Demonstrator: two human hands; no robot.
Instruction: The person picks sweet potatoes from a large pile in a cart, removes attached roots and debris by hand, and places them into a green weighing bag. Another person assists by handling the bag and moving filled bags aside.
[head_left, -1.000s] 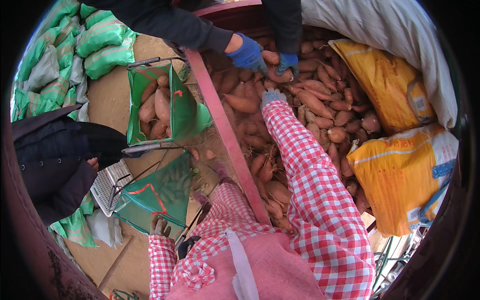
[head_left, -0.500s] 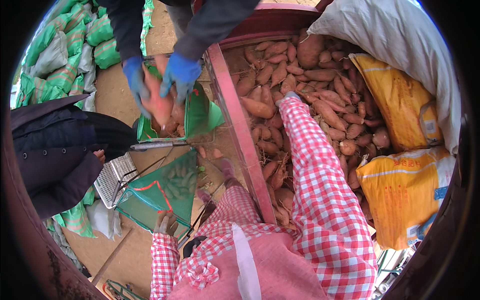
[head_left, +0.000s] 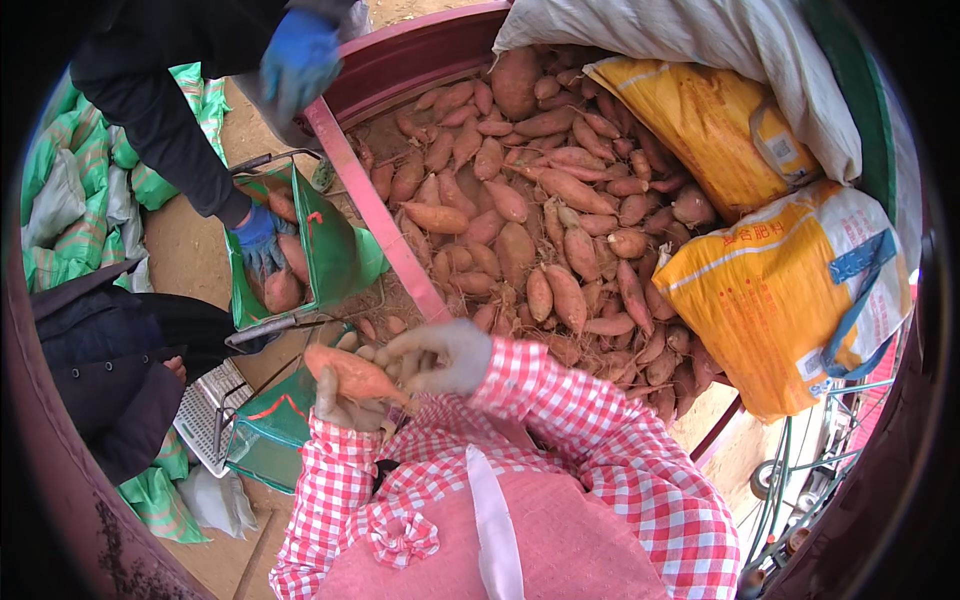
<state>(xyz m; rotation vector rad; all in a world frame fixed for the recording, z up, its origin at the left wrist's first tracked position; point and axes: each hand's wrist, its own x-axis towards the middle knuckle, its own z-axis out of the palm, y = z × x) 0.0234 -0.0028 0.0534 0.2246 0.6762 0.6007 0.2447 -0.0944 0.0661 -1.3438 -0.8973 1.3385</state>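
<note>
My left hand (head_left: 343,408), in a dusty glove, is closed around an orange-skinned sweet potato (head_left: 355,374), which it holds in front of my chest. Close beside the root's right end is my right hand (head_left: 450,358), also gloved. Its fingers are bent and apart, with nothing visible held in them. Below both hands hangs a green mesh bag (head_left: 262,425) with a red edge strip; several smaller, paler sweet potatoes show near its upper part, partly hidden by my hands.
Loose sweet potatoes (head_left: 515,250) fill the red-edged cart bed (head_left: 375,205). Yellow sacks (head_left: 775,290) and a white sack (head_left: 690,50) border it. A co-worker's blue-gloved hand (head_left: 262,240) reaches into a green bag (head_left: 335,255); another blue glove (head_left: 300,62) is raised. Filled green sacks (head_left: 85,200) lie left.
My right hand has come back from the pile to beside my left, which now holds a sweet potato instead of the mesh bag's edge. The co-worker's hands have separated, one lifting away.
</note>
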